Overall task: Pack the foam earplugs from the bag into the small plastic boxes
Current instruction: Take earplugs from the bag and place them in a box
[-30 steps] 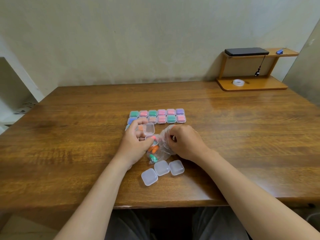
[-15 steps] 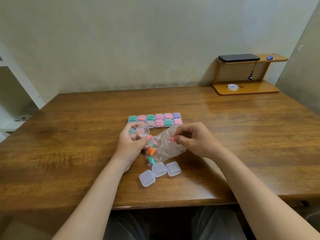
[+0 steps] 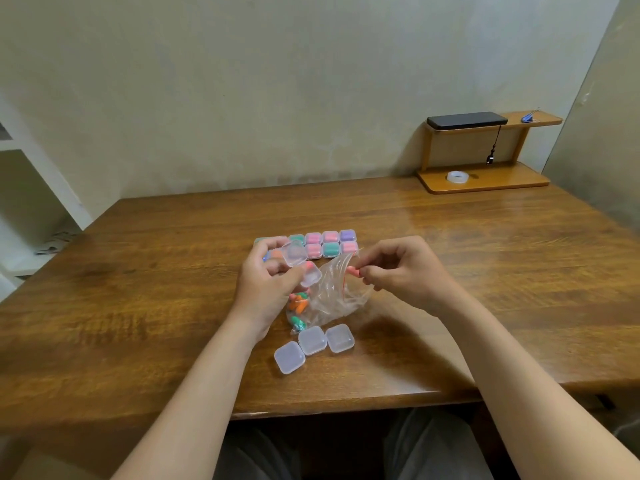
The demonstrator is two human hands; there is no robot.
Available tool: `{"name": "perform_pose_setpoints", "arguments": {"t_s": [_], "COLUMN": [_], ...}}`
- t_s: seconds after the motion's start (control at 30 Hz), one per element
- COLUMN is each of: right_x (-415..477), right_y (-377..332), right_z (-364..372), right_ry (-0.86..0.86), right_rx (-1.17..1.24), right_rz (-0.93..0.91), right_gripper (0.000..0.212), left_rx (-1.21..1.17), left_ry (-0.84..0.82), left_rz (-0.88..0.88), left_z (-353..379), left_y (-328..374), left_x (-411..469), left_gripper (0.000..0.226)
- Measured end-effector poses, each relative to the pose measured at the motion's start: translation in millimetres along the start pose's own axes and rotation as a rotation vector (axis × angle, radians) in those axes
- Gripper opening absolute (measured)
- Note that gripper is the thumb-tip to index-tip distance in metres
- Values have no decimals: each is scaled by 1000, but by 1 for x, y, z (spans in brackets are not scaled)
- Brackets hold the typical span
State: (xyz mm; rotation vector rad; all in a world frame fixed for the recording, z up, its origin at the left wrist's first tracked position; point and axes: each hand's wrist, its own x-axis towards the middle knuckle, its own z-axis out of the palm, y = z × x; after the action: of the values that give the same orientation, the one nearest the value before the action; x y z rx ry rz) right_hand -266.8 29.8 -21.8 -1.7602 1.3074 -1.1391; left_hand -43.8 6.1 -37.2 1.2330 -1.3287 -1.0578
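Note:
My left hand [image 3: 265, 287] holds a small clear plastic box [image 3: 299, 263] with its lid hinged open, above the table. My right hand [image 3: 401, 271] pinches a pink foam earplug [image 3: 354, 271] just outside the mouth of the clear zip bag [image 3: 332, 296]. The bag lies between my hands with orange and green earplugs [image 3: 298, 308] in its lower end. Two rows of filled boxes [image 3: 329, 243] with coloured earplugs sit just beyond my hands. Three empty shut boxes [image 3: 313, 344] lie near the table's front.
The wooden table [image 3: 485, 271] reaches to the wall. At its far right corner stands a small wooden shelf [image 3: 485, 174] with a tape roll [image 3: 457, 176] below and a black case [image 3: 465, 120] on top. White shelving [image 3: 20, 188] is at the left.
My right hand has drawn out of the bag with a pink earplug pinched in its fingers. My left hand has lifted the open box slightly. The view has tilted up.

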Motion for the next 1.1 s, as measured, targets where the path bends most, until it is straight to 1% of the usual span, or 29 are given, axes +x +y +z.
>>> {"name": "perform_pose_setpoints", "arguments": {"t_s": [0.17,0.33,0.4,0.63,0.77,0.9,0.97,1.03,1.1], "right_x": [-8,-13,-14,-14,-13,-13,-12,-10,-7], "right_y": [-6,-4,-4,-4,-3,-1,-1,0,0], "right_z": [0,22,30,43,43,44,45,45,45], "right_ry": [37,208,248,239,221,210,199,188,167], "right_rx": [-60,-151,-177,-251,-268,-259,-255,-244,-157], "right_rz": [-53,-158,-181,-263,-293,-267,-223,-133,-9], "right_gripper": [9,9,10,1,8,12,15,21,28], "left_rx": [2,-44,-51,-55,-97,-99,-102,-104,-105], "left_ry": [4,0,0,-15,-31,-45,-58,-72,-82], "left_rz": [9,9,17,26,1,-1,-7,-14,-18], "left_z": [8,18,21,23,22,21,20,20,20], "left_y": [1,6,9,16,16,14,12,11,11], "left_x": [-2,-10,-13,-18,-19,-18,-18,-18,-19], "left_gripper": [45,45,44,42,42,42,42,44,44]}}
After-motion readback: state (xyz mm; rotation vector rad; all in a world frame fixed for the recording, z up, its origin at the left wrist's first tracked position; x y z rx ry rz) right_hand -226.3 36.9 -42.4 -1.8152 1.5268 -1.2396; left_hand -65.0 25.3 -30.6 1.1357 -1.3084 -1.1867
